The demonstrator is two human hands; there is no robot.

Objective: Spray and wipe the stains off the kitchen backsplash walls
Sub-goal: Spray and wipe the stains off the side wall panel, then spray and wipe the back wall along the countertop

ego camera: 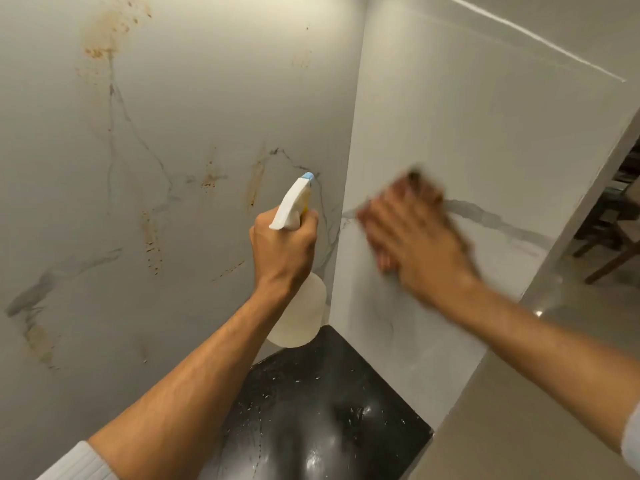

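My left hand grips the neck of a white spray bottle whose blue-tipped nozzle points at the corner of the walls. The left backsplash wall is pale marble with orange-brown stains: a large patch at top left, and streaks at mid height and lower left. My right hand, blurred by motion, presses flat on the right backsplash wall. A dark object shows just beyond its fingertips; I cannot tell what it is.
A glossy black countertop with wet droplets lies below the corner. A beige panel edge runs along the right. Wooden furniture legs stand on the floor beyond the right wall's end.
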